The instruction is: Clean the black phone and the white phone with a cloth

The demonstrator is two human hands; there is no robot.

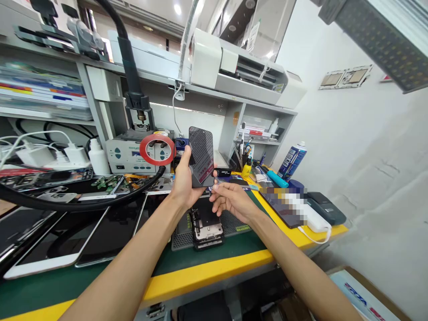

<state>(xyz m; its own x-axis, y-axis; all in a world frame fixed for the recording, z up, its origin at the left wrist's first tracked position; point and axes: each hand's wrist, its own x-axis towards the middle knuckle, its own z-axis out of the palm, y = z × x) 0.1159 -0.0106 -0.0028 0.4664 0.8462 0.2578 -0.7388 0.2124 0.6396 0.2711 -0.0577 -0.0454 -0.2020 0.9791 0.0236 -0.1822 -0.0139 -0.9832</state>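
Note:
My left hand [184,185] holds a dark smartphone screen [202,154] upright, wrapped round its left edge and bottom. A printed film with small lines of text and a magenta patch covers its front. My right hand [230,198] is at the lower right corner of the screen, thumb and forefinger pinched together. What lies between those fingertips is too small to make out. Below both hands an opened phone body [207,229] with bare metal parts lies on a grey perforated work mat [182,238].
Several tablets [60,236] lie on the left of the green bench. A black hose [83,206] crosses above them. Red tape [144,149] leans on a control box [117,156]. On the right are a blue spray can [292,161], a phone [284,209] and a white power bank [312,216].

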